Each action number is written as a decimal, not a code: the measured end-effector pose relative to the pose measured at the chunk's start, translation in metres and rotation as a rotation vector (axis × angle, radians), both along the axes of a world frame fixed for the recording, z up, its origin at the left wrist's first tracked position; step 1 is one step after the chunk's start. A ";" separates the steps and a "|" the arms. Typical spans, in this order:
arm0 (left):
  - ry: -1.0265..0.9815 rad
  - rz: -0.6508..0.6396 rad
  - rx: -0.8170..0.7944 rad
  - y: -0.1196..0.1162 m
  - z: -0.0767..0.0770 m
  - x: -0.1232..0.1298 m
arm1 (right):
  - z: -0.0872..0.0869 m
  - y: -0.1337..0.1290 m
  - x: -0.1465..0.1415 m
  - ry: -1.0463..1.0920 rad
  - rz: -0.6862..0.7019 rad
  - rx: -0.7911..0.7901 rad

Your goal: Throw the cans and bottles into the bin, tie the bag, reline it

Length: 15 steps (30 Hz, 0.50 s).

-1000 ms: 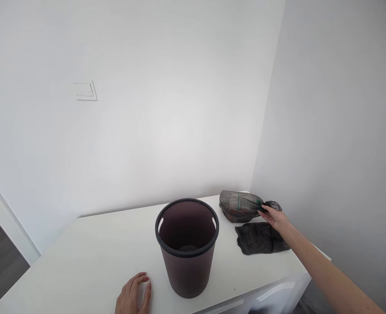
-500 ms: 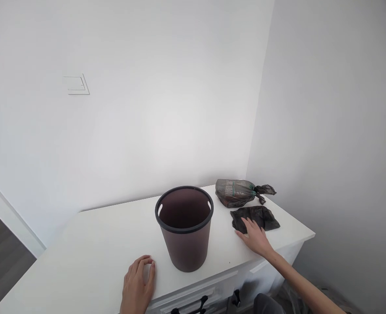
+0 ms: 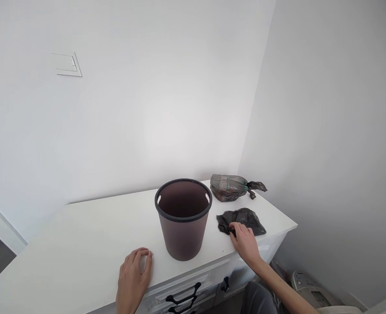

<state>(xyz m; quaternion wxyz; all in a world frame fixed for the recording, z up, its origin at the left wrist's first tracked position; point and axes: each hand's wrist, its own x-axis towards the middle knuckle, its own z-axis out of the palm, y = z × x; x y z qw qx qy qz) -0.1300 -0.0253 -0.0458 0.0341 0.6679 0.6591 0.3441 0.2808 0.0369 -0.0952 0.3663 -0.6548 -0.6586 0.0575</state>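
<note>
A dark purple bin with a black rim stands upright on the white cabinet top, its inside dark. My left hand rests on the surface to the left of the bin, fingers curled and thumb near the index fingertip, holding nothing. Right of the bin, my right hand pinches the near edge of a crumpled black plastic bag that lies flat. Behind it lies a knotted, filled dark bag, its contents only dimly visible through the plastic.
The white cabinet top meets the wall at the back. Black drawer handles are on its front below. A light-coloured appliance stands low at the right. A switch plate is on the wall.
My right hand has gone from lying spread on the flat black bag to pinching its near edge, and the bag has shifted slightly. The view has tilted and turned a little.
</note>
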 end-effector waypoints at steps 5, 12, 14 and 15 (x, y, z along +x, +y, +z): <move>-0.020 -0.023 -0.015 0.001 -0.001 -0.003 | 0.035 0.005 -0.014 0.560 0.056 -0.168; -0.274 -0.054 -0.110 -0.002 0.008 -0.008 | 0.102 -0.025 -0.022 1.210 0.126 -0.342; -0.377 -0.083 -0.158 -0.009 0.026 -0.001 | 0.132 -0.041 -0.025 1.353 0.138 -0.329; -0.410 -0.116 -0.177 -0.015 0.038 0.006 | 0.148 -0.049 -0.028 1.383 0.170 -0.325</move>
